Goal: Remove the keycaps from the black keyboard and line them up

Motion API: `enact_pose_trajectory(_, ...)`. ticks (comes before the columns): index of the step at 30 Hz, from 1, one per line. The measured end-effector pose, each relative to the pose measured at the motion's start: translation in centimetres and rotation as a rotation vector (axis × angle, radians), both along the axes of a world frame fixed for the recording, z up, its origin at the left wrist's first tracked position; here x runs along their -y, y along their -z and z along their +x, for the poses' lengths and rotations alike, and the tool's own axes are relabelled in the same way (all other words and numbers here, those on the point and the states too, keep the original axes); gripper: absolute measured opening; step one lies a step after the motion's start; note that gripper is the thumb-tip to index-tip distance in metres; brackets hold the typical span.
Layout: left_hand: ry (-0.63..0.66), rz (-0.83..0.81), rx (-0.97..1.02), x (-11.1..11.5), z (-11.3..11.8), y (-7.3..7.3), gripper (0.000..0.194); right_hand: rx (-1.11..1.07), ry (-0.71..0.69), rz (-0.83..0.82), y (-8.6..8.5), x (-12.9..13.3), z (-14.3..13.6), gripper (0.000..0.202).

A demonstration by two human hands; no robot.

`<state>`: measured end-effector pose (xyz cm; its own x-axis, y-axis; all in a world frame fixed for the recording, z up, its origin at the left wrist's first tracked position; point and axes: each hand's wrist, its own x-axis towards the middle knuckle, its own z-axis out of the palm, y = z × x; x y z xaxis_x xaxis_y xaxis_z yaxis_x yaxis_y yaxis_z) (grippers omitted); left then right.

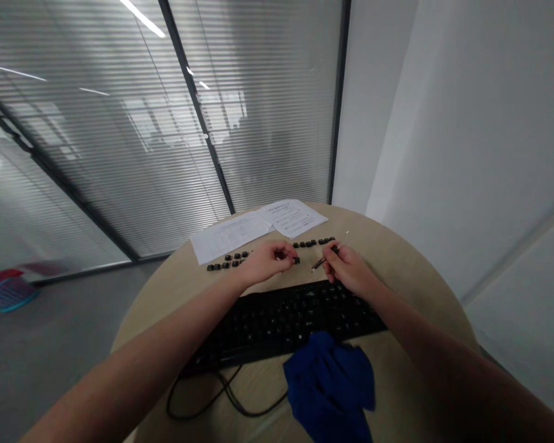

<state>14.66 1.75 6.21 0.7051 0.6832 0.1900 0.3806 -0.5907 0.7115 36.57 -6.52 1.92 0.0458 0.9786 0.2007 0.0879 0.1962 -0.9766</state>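
Observation:
My left hand point(273, 258) is above the table beyond the keyboard, its thumb and fingers closed at a small black keycap point(297, 261). My right hand point(345, 266) is closed round a slim dark pen-like tool point(319, 264), whose tip points down and left toward the tabletop. What exact kind of tool it is, I cannot make out. Below both hands lies a black keyboard point(277, 317), partly covered by my left forearm. Several loose black keycaps point(226, 266) stand in rows on the table, some hidden behind my left hand.
A crumpled blue cloth point(330, 384) overlaps the keyboard's near edge. Its black cable point(240, 409) loops at the front. Printed sheets point(235, 234) lie at the far edge of the round table point(425, 314). A basket point(9, 292) stands on the floor at left.

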Motion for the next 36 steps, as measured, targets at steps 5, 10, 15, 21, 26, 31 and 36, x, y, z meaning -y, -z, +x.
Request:
enact_pose_trajectory(5, -0.037, 0.386, -0.262, -4.2, 2.7, 1.5, 0.023, -0.025, 0.146, 0.063, -0.1, -0.8, 1.8, 0.041)
enact_pose_trajectory(10, -0.026, 0.476, -0.391, -5.8, 4.8, 4.2, 0.029, 0.020, 0.186, 0.112, 0.0, -0.8, 2.2, 0.036)
enact_pose_trajectory(15, -0.016, 0.557, -0.521, -5.9, 4.8, 4.9, 0.022, 0.019, 0.164, 0.123, -0.2, -0.6, 2.1, 0.032)
enact_pose_trajectory(21, 0.013, 0.570, -0.558, -6.4, 3.9, 4.6, 0.021, 0.000, 0.176, 0.103, -0.1, -0.8, 2.2, 0.030)
enact_pose_trajectory(26, 0.006, 0.575, -0.537, -6.2, 4.3, 4.2, 0.023, 0.024, 0.214, 0.119, -0.3, -0.7, 2.3, 0.031)
enact_pose_trajectory(31, 0.006, 0.517, -0.540, -6.1, 5.2, 4.5, 0.017, -0.014, 0.215, 0.130, -0.4, -0.7, 2.3, 0.030)
enact_pose_trajectory(36, -0.009, 0.530, -0.558, -6.8, 4.9, 4.4, 0.016, -0.011, 0.205, 0.125, -0.5, -0.6, 2.3, 0.030)
